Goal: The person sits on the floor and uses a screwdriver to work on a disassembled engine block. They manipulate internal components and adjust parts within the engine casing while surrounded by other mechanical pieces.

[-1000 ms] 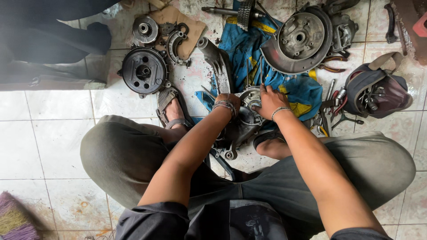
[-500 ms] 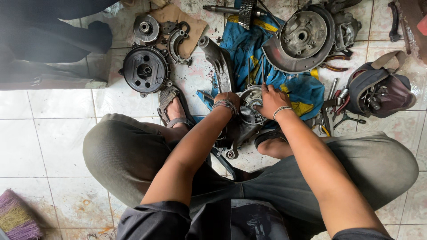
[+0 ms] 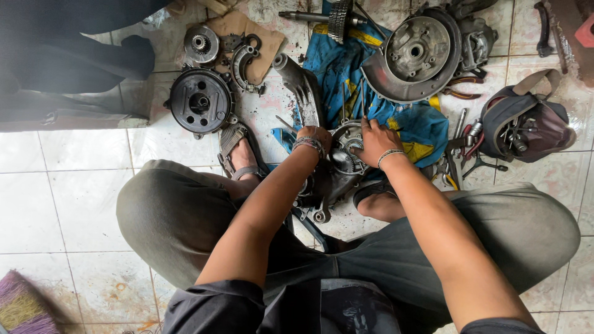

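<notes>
We hold the engine case (image 3: 337,176) at the centre of the frame, standing on the tiled floor (image 3: 74,185) between our feet. The left hand (image 3: 314,139) is clamped around its upper left edge, fingers closed on the metal. The right hand (image 3: 371,141) lies flat on the round gear cluster (image 3: 346,154) on top, fingers spread and pressing; they are not wrapped around anything.

Hazards we judge from this position:

- The case stands on a narrow lower end. If the left hand loosens, the case may tip toward the sandalled foot (image 3: 238,158) just to its left.
- The case and the floor around it look greasy. A hand pressing down may slip onto the gear teeth.
- The black round plate (image 3: 200,100) at upper left, the brake drum (image 3: 416,55) at upper right and the loose tools (image 3: 458,158) beside the blue cloth (image 3: 396,117) lie close to the case. A falling case may strike them or scatter small pieces.
- The open bag (image 3: 523,127) at right holds more parts; anything flung there could be lost.
</notes>
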